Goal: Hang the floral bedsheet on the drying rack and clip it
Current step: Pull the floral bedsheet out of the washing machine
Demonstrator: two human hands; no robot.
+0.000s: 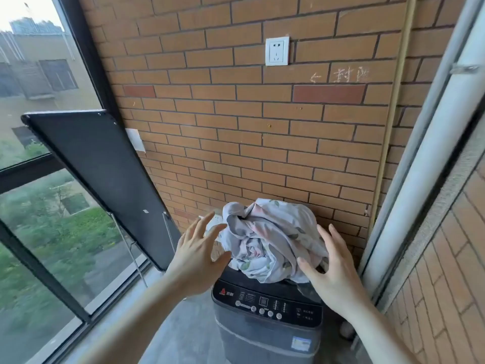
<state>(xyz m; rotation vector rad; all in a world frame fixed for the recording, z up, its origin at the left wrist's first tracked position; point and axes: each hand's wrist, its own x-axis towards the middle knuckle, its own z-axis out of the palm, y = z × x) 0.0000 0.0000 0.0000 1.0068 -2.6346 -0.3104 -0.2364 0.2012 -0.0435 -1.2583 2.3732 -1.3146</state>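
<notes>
The floral bedsheet (270, 240) lay in a crumpled heap on top of the washing machine (267, 324), piled above the control panel (267, 302) and close to the brick wall (236, 127). Both hands were raised on either side of the heap. The left hand (199, 261) was spread, its fingers (204, 223) straight and just beside the left edge of the fabric, holding nothing. The right hand (333, 269) was likewise open, its fingers resting against or just in front of the lower right folds; contact could not be confirmed from this view. No drying rack and no clips were visible in the frame. The task appeared to stand at its first step, with the sheet not yet lifted. Several faults were judged possible from this position. A grasp taken on the outer folds only would likely lift a single layer, so that the remaining bulk uncoiled and dropped over the machine edge to the floor (183, 332). The twisted state of the cloth suggested that corners would be hard to locate, which would cause uneven hanging. A trailing fold could also drag across the panel buttons or catch on the dark board (99, 174) leaning at the window (39, 206).
</notes>
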